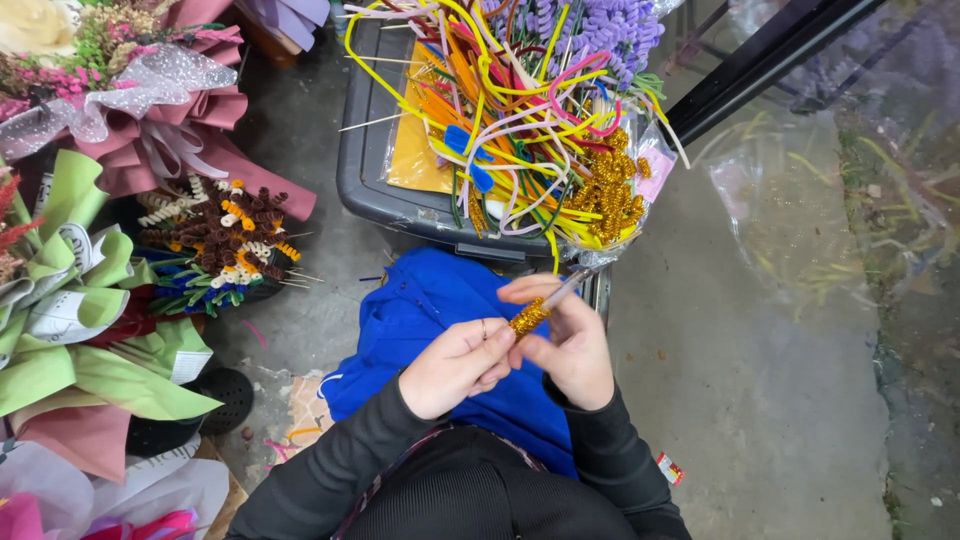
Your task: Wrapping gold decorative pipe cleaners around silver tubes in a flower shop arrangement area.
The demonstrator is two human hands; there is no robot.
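Head view, looking down onto the lap. Both hands met over a blue cloth (440,310) spread across the person's knees. The left hand (455,365) was closed, fingers curled, pinching the lower end of a gold glitter pipe cleaner (529,317) wound in a tight coil around a thin clear rod (566,288). The right hand (572,345) was also closed around the rod from the other side, thumb and forefinger at the coil. The coil sat between the two hands, just above the cloth and in front of a grey plastic bin (365,150).

Handling, as judged: the pipe cleaner looked very light, with a soft fuzzy surface over what is probably a bendable wire core, so it should hold whatever shape it is pressed into. The glitter pile probably gives fair grip. The rod looked stiff and smooth, possibly slippery. The best hold appeared to be at the coil's ends, pinching lightly so the turns do not crush.

The bin carried a loose heap of coloured pipe cleaners (510,90) and a bag of finished gold coils (608,190). Wrapped bouquets (150,110) stood to the left on the floor.

Not resolved: the rod's lower end was hidden inside the hands; the free tail of the pipe cleaner could not be found; the bin's far side was cut off by the frame edge.
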